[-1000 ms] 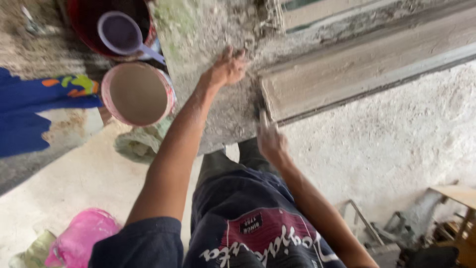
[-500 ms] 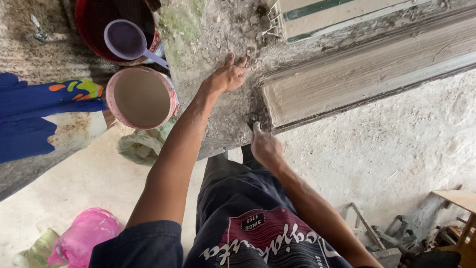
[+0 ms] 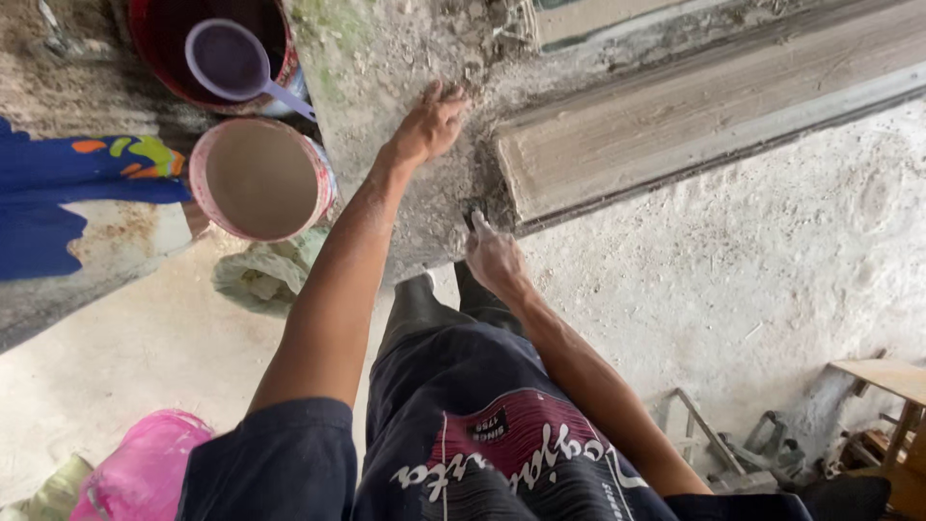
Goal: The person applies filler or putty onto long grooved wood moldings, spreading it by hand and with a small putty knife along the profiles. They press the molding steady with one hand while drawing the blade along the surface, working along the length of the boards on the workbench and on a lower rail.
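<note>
Concrete pillar [image 3: 386, 68]: my left hand [image 3: 429, 125] presses flat, fingers spread; right hand [image 3: 494, 259], nearer the wooden beam [image 3: 694, 125] running rightward, pinches a small tool, unclear.

A scoop [image 3: 231, 60] lies in the far bucket [image 3: 159, 58], a second bucket [image 3: 258, 179] nearer (left of the left hand [image 3: 431, 123]).

The left hand [image 3: 429, 123] presses flat, fingers spread, on a rough grey concrete slab [image 3: 386, 68]. The right hand [image 3: 494, 259] touches that slab's lower edge, beside a long grey cement beam [image 3: 694, 116]. Left of the slab sit a pink-rimmed bucket of grey liquid [image 3: 260, 178] and a red bucket [image 3: 154, 48] holding a purple plastic scoop [image 3: 231, 60].
</note>
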A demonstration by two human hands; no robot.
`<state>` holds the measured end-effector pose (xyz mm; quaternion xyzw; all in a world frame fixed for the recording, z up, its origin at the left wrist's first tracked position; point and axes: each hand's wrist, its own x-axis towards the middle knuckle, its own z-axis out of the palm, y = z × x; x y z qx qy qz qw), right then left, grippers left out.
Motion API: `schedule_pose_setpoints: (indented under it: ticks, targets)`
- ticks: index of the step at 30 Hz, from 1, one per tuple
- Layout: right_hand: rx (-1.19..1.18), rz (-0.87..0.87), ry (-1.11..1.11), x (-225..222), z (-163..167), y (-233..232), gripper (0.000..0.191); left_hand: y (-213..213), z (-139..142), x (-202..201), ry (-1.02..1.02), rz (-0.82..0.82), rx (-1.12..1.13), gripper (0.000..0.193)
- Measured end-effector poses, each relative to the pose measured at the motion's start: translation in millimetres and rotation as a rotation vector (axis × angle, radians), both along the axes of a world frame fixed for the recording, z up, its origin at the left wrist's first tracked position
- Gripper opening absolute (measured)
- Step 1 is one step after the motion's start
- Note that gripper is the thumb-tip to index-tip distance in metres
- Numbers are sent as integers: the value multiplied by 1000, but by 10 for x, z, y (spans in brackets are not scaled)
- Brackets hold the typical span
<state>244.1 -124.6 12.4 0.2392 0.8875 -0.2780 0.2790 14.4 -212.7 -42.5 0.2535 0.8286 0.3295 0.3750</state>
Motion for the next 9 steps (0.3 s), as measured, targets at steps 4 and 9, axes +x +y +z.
schedule_pose_setpoints:
  ticks: [4, 9]
  targets:
    - [0, 83, 193, 232, 307, -81, 62, 81, 95, 168, 99, -49, 0, 49]
    - [21, 104, 172, -1082, 294, 118, 55, -48, 116, 288, 122, 32, 81, 52]
